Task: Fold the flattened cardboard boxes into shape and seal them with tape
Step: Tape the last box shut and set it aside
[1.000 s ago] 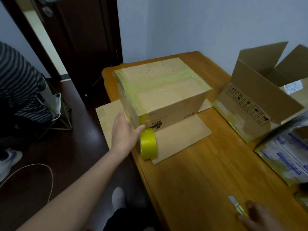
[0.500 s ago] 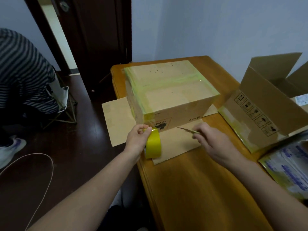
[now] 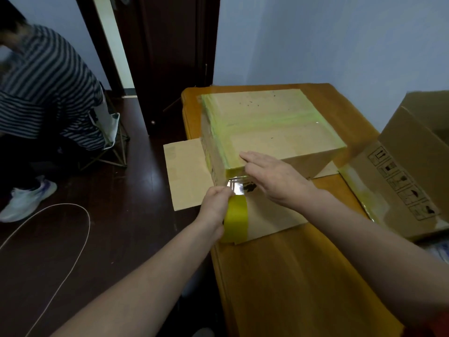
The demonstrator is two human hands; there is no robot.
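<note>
We have the closed brown cardboard box [image 3: 272,132] standing at the far left end of the orange-brown wooden worktop [image 3: 291,276]. It rests on a flat brown cardboard sheet [image 3: 187,173] that juts past the worktop's left edge. Its top flaps are down, and yellow-green tape runs across the middle seam and along the left and near edges. We judge the folding done and the sealing nearly so.

The step in hand is at the near left corner. Our left hand [image 3: 215,205] grips the yellow roll of tape [image 3: 235,220] just below that corner, fingers curled round its upper rim. A short shiny strip of tape [image 3: 234,185] is drawn from roll to box. Our right hand [image 3: 274,176] lies flat over the corner with fingers straight, holding nothing that we can see. We reckon the strip has yet to be smoothed and cut. The sheet underneath may be another box waiting to be folded, though we cannot be sure.

The taped box is shut, so its contents are hidden. At the right an open brown cardboard box [image 3: 408,166] sits with flaps raised and tape along its lower edge; its inside is out of view. Off to the left a person in a striped shirt [image 3: 48,88] bends over the dark wooden floor [image 3: 121,239], where a thin white cord [image 3: 89,222] loops.
</note>
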